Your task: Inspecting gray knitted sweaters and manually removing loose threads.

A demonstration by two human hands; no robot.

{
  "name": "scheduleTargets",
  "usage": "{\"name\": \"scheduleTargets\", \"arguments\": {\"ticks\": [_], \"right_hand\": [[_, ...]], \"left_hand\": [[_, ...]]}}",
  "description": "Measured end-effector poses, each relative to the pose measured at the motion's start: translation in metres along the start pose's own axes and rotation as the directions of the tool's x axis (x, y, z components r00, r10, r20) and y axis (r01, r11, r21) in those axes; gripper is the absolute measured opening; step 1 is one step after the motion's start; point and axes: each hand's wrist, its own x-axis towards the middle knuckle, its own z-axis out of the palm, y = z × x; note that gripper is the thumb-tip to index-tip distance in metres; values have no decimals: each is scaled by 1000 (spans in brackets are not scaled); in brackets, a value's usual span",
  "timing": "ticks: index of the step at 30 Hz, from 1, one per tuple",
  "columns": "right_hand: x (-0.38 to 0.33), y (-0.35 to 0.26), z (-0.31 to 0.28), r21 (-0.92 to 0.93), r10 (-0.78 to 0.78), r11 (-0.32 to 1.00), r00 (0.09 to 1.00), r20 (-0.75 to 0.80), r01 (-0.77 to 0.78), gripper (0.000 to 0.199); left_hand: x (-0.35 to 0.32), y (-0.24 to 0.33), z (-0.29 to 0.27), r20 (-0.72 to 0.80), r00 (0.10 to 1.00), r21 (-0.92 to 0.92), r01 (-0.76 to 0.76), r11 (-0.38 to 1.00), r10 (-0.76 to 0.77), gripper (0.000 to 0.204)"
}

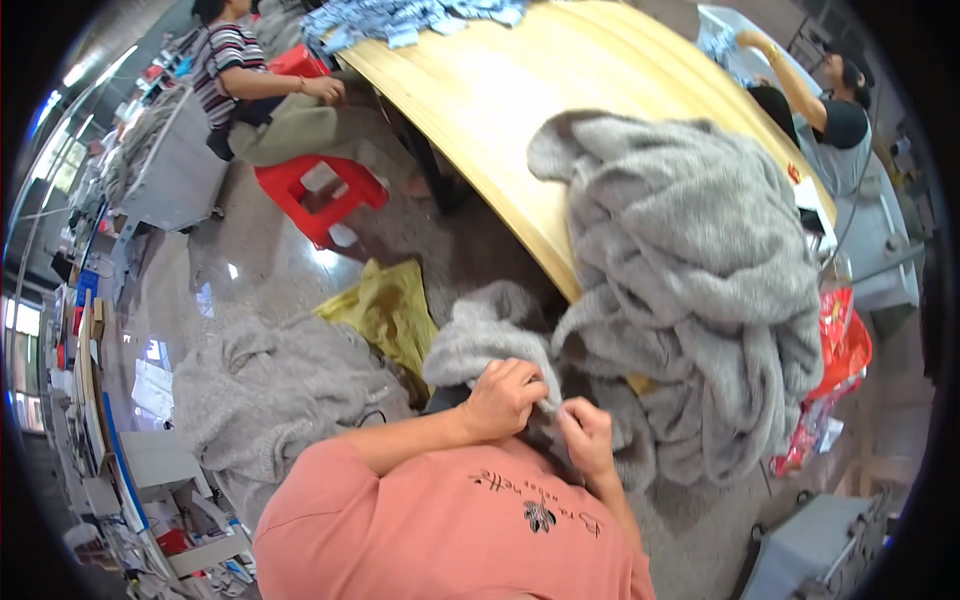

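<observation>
Close in front of my chest, my left hand (507, 398) is closed on a piece of grey knit fabric (490, 340), which drapes over my lap. Just right of it, my right hand (583, 432) pinches the same fabric near its edge. Only a small gap separates the two hands. A large heap of grey knit fabric (690, 230) lies on the table's near corner and hangs down on my right. Whether it joins the piece in my hands I cannot tell. At my left is another grey knit pile (280, 400).
The wooden table (480, 110) stretches ahead, with blue cloth pieces (410, 20) at its far end. A yellow-green cloth (385, 310) lies by the left pile. One person (250, 80) sits near a red stool (320, 195); another (840, 130) works at far right. Red plastic bags (835, 350) stand right.
</observation>
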Motion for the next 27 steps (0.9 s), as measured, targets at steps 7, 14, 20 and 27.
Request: {"name": "scheduleTargets", "arguments": {"ticks": [7,14,20,27], "right_hand": [[-13,-1,-21,416,257,841,932,257,-346,7],[-11,6,-19,373,253,821,861,442,-433,9],[-8,7,-20,316,180,856,809,560,-409,7],[-13,1,-6,369,209,869,921,328,-328,8]], "left_hand": [[-30,-102,-7,-395,866,122,380,917,-306,11],[-47,-137,-61,-198,314,-957,142,252,-928,13],[-24,-97,-159,-23,781,-341,581,739,-624,15],[4,-38,-52,354,926,-252,231,940,-132,35]]}}
